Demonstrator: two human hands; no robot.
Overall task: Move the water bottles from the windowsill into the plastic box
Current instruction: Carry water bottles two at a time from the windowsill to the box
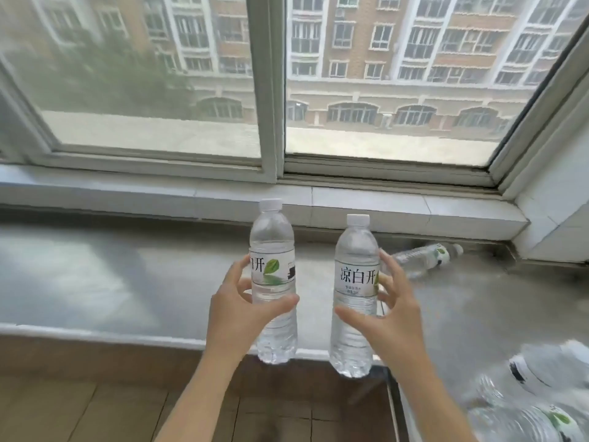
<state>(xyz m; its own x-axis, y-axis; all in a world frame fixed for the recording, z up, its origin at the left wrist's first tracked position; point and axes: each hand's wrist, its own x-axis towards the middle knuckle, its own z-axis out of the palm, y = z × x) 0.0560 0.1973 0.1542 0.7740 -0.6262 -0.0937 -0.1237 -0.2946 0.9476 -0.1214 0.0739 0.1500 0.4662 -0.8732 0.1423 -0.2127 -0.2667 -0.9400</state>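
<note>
I hold two clear water bottles upright in the air in front of the grey windowsill. My left hand grips the left bottle around its middle. My right hand wraps the right bottle, fingers behind it and thumb in front. Both have white caps and white labels with a green leaf. Another bottle lies on its side at the sill's far right. In the bottom right corner, several bottles lie in the clear plastic box, only partly in view.
A large window with a white frame rises behind the sill, with a raised tiled ledge along its base. A white tiled wall closes the right end. Brown floor tiles lie below the sill's front edge.
</note>
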